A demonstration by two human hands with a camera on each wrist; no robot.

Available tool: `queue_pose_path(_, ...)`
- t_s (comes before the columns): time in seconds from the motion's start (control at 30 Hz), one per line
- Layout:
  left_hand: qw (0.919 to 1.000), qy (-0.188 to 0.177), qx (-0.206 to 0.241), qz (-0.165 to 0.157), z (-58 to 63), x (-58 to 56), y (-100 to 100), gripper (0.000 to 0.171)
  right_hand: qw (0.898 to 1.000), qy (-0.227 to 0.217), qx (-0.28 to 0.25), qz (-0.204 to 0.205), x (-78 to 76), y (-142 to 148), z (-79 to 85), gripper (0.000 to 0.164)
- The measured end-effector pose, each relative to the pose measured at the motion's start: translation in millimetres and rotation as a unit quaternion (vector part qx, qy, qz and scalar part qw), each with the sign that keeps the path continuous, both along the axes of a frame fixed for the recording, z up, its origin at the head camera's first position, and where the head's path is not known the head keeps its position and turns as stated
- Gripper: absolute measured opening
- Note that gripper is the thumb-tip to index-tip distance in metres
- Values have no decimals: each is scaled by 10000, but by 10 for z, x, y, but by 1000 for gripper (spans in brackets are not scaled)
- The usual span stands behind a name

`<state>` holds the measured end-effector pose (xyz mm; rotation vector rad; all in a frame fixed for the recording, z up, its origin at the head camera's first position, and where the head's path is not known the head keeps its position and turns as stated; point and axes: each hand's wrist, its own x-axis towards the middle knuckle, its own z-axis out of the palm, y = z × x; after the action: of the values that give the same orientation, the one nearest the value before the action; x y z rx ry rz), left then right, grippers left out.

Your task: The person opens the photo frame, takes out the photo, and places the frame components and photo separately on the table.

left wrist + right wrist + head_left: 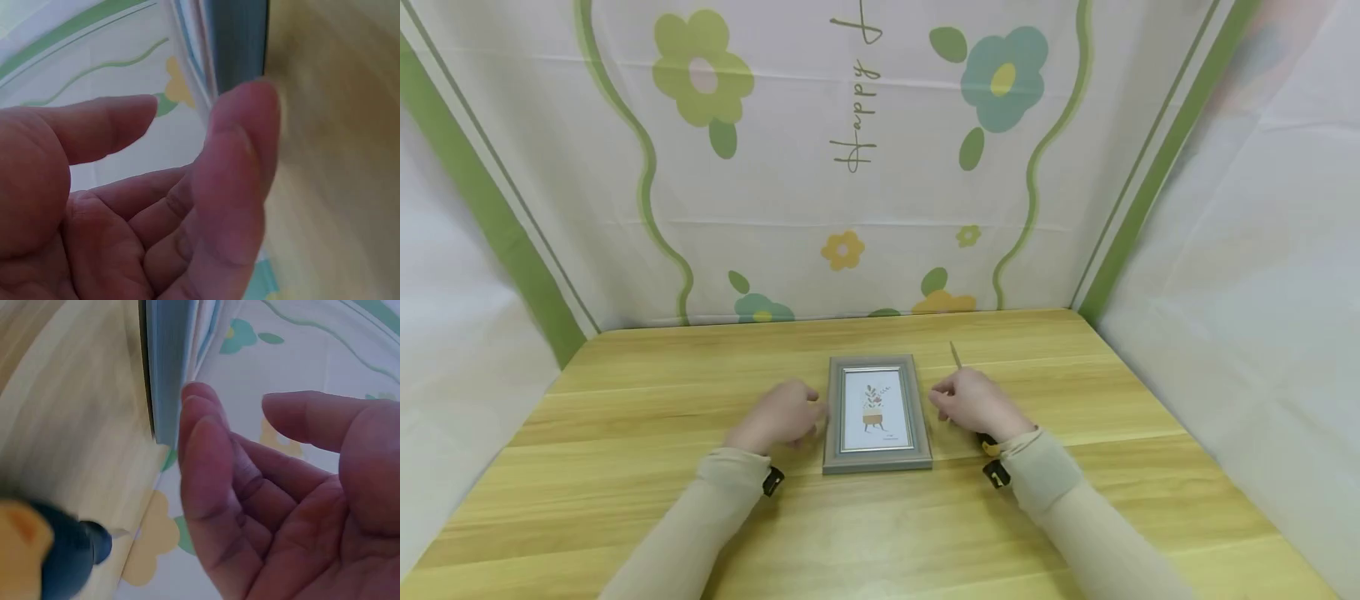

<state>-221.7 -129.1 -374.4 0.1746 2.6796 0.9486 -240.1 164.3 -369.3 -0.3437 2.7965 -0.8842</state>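
Beige sleeves (688, 533), both hands (778, 414) (979, 404) relaxed, thumbs apart from fingers, flanking grey picture frame (877, 461), screwdriver (65, 556) at right

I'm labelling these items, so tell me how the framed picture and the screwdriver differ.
The framed picture is broad and rectangular; the screwdriver is long and narrow.
The framed picture is grey-bordered; the screwdriver is dark-handled with yellow.
Both lie on the table.
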Motion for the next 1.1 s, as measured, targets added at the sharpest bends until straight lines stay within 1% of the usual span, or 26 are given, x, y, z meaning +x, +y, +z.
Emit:
queue_pose_path(0.1,10000,-11,-33,-22,-55,-10,53,28,9999,-5,126,-96,6,-90,-65,29)
queue_pose_path(0.13,10000,-7,-68,-50,-71,-13,67,28,9998,-2,158,-105,11,-116,-85,29)
queue_pose_path(0.2,9999,16,-131,-104,-100,-17,90,35,9997,35,248,-77,22,-155,-121,29)
queue_pose_path(0.37,9999,39,-104,-91,-118,-12,123,34,9987,171,480,-34,49,-197,-177,26)
queue_pose_path(0.43,9999,26,-109,-96,-115,-12,131,32,9980,246,588,25,55,-201,-187,30)
queue_pose_path(0.53,9999,-11,-107,-92,-111,-11,142,32,9961,364,784,151,60,-205,-199,40)
queue_pose_path(0.63,9999,0,-108,-79,-106,-10,146,31,9948,435,906,182,66,-217,-202,44)
queue_pose_path(0.83,9999,29,-62,-74,-131,0,152,27,9945,413,960,100,81,-253,-207,41)
queue_pose_path(1.1,9996,128,-194,-175,-163,19,168,23,9944,406,968,72,90,-281,-254,36)
